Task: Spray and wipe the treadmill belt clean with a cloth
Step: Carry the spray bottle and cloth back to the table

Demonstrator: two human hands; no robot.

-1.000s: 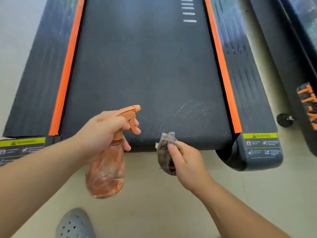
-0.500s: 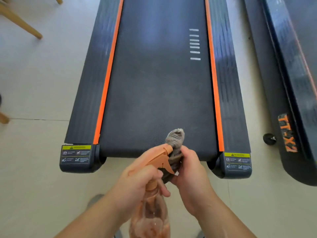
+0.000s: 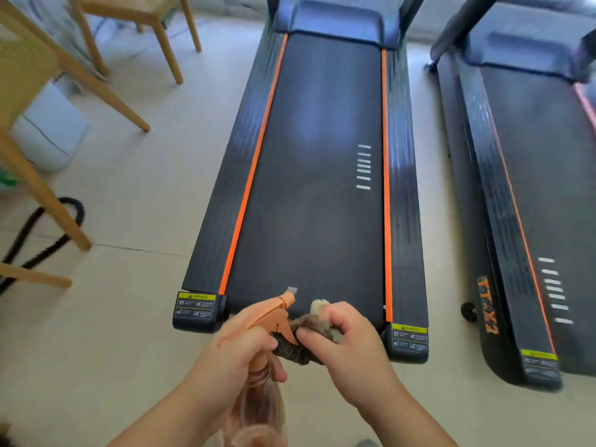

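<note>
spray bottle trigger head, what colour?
Orange, on a clear, orange-tinted spray bottle gripped by the left hand. The head view, the only one, shows it.

Two black treadmills with orange trim: the central treadmill (image 3: 229, 195) and the right-hand treadmill (image 3: 504, 221). Two dark woven running belts: the central belt (image 3: 316, 204) and the right-hand belt (image 3: 554, 188). Two orange edge stripes flanking the central belt: left stripe (image 3: 249, 182), right stripe (image 3: 386, 188). Two columns of short white dashes: central column (image 3: 363, 166), right-hand column (image 3: 553, 288). Three yellow-and-black warning labels: near-left label (image 3: 196, 306), near-right label (image 3: 409, 338), far-right label (image 3: 538, 359). One small black roller wheel (image 3: 468, 309). One translucent orange plastic spray bottle (image 3: 258, 401). One crumpled brown cloth (image 3: 300, 350). Two bare hands: left hand (image 3: 238, 353), right hand (image 3: 353, 350). One black looped cord (image 3: 80, 211). One white rounded container (image 3: 48, 133). Pale wooden furniture (image 3: 166, 53): at least two pieces; blur prevents an exact count.
</note>
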